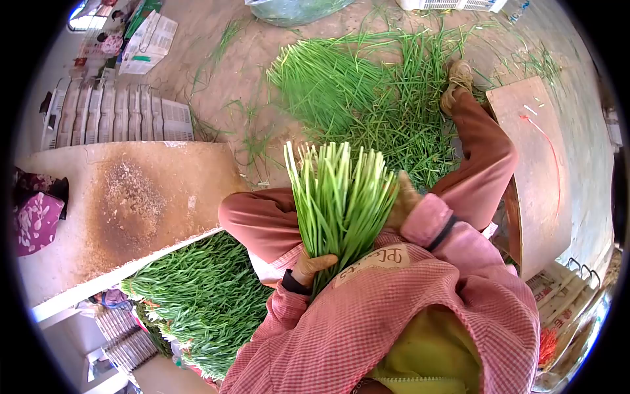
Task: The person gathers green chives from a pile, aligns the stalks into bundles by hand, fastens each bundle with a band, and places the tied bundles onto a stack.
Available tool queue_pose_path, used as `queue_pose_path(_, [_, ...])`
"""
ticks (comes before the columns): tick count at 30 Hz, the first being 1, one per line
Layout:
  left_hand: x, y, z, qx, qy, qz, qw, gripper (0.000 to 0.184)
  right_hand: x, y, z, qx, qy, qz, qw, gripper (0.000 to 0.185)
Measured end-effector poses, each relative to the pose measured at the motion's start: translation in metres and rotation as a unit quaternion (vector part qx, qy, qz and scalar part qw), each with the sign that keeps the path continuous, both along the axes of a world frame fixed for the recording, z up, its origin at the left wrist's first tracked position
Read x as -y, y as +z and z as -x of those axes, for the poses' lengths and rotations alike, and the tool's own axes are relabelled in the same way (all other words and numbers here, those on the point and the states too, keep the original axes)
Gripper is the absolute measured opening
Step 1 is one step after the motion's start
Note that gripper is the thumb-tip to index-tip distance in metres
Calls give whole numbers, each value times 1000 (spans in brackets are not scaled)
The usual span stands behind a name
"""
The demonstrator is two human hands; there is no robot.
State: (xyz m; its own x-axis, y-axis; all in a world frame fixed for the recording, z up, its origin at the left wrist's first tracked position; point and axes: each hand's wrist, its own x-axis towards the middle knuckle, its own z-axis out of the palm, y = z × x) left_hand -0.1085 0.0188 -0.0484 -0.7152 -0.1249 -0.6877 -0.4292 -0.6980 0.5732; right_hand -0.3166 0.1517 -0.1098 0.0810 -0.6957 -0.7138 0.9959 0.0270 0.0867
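Note:
A thick bundle of long green stalks [344,203] stands upright in front of my chest, its pale cut ends at the top. My left hand [311,266] is closed round the lower, leafy part, with the thumb across the front. My right hand [404,202] cups the bundle's right side higher up, thumb pointing up; its other fingers are partly hidden behind the stalks. Beyond the bundle, a loose pile of the same stalks [335,79] lies on the floor between my legs, with scattered green leaves [420,118] beside it.
A stained board [190,174] lies at the left, above a large heap of greens [210,295]. White crates [125,115] stand at the upper left. A wooden board [538,171] is right of my leg. A clear plastic bag [298,10] lies at the top, near a white crate [453,4].

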Motion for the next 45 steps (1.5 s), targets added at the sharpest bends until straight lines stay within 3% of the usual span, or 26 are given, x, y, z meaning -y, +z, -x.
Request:
queue_pose_path(1, [-5, 6, 5, -1, -5, 4, 1000, 55, 20, 0, -9, 22, -65, 142, 987, 60])
queue_pose_path(4, [-21, 18, 16, 15, -91, 305, 948, 61, 73, -37, -21, -213, -3, 212, 954, 60])
queue_pose_path(5, [-26, 20, 19, 13, -84, 310, 947, 61, 76, -27, -18, -194, -2, 254, 948, 59])
queue_pose_path(7, [-33, 21, 25, 31, -166, 645, 745, 85, 81, -6, -9, -155, 2, 337, 929, 59])
queue_pose_path(8, [-38, 21, 25, 97, -221, 683, 690, 103, 83, 7, -3, -134, 1, 375, 917, 58])
queue_pose_path(11, [-28, 25, 25, 200, -331, 578, 718, 107, 68, 41, 1, -123, -8, 359, 925, 61])
queue_pose_path(13, [12, 53, 17, -33, -361, 559, 746, 110, 64, 28, 3, -98, 2, 385, 918, 61])
queue_pose_path(14, [35, 59, 19, -72, -319, 478, 815, 113, 65, 23, 2, -89, 2, 399, 912, 61])
queue_pose_path(15, [46, 51, 33, -73, -319, 475, 817, 113, 71, 18, 1, -71, -6, 432, 899, 60])
queue_pose_path(18, [46, -3, 56, -116, -277, 117, 947, 110, 100, -6, -12, 17, -49, 607, 793, 59])
queue_pose_path(21, [18, -38, 50, -178, -270, 25, 946, 89, 117, -20, 9, 80, -100, 685, 717, 58])
queue_pose_path(23, [12, -34, 48, -154, -263, 16, 952, 79, 99, -18, 65, 62, -127, 482, 865, 35])
queue_pose_path(25, [10, -20, 47, -129, -259, 19, 957, 70, 82, 18, 124, 62, -218, 127, 966, 45])
queue_pose_path(26, [9, -11, 44, -97, -208, 4, 973, 60, 70, 12, 161, 23, -225, 141, 964, 46])
queue_pose_path(27, [7, -7, 41, -65, -155, -10, 986, 51, 58, 7, 177, -386, -246, 100, 883, 48])
queue_pose_path(29, [4, -11, 37, -40, -139, 36, 989, 48, 32, 35, 212, -454, -159, -16, 877, 43])
queue_pose_path(31, [0, -10, 36, -13, -126, 79, 989, 45, 38, 64, 201, -597, 12, -166, 785, 39])
queue_pose_path(32, [-3, -7, 39, -2, -104, 63, 993, 43, 38, 76, 198, -625, 129, -209, 742, 54])
queue_pose_path(34, [-8, -9, 42, -1, -69, 32, 997, 41, 36, 118, 150, -781, 195, -52, 591, 84])
queue_pose_path(35, [-10, -9, 42, 2, -73, 31, 997, 41, 40, 121, 129, -772, 223, -23, 595, 82])
queue_pose_path(36, [-10, -9, 42, 3, -83, 40, 996, 41, 46, 119, 113, -821, 340, 36, 456, 74])
queue_pose_path(37, [-9, -9, 42, 4, -93, 50, 994, 41, 52, 106, 113, -821, 337, 33, 460, 74])
queue_pose_path(39, [-12, -8, 41, 15, -98, 58, 993, 41, 69, 71, 127, -799, 417, 10, 432, 29])
queue_pose_path(41, [-15, -6, 41, -23, -48, 67, 996, 41, 51, 43, 164, -692, 155, -143, 691, 14])
queue_pose_path(43, [-16, 0, 39, -12, -42, 64, 997, 42, 33, 51, 150, -659, 60, -2, 750, 12])
queue_pose_path(45, [-13, 0, 44, 7, -89, 66, 994, 42, 20, 95, 111, -704, 221, -12, 674, 14])
